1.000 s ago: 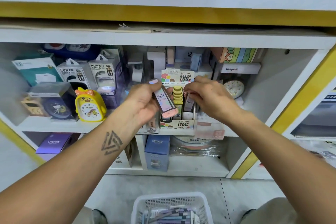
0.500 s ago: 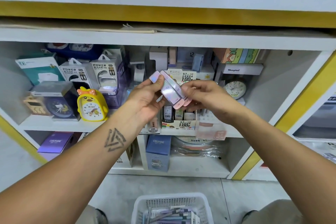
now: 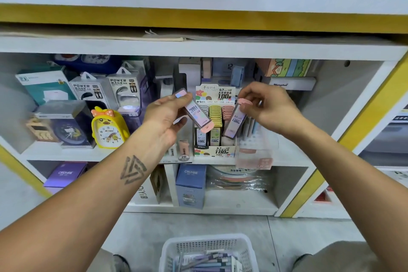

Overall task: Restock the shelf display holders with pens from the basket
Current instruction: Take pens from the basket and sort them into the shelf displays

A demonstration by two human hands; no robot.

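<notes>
pink-capped clear lead cases point(image 3: 198, 115), one gripped per hand: left point(image 3: 164, 115), right point(image 3: 268, 106).

A cardboard display holder point(image 3: 215, 150) of slim lead cases stands at the front of the middle shelf point(image 3: 66, 154). Left of it stands a yellow duck-shaped alarm clock point(image 3: 109, 128), with boxed power banks point(image 3: 106, 90) behind. Below, on the floor before the shelves, sits a white plastic mesh basket point(image 3: 208, 249) with pens point(image 3: 207, 263) in it.

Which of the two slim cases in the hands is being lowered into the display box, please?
The right hand's case, pinched by its pink cap, its lower end among the rows; the left hand's case is clear above.
</notes>
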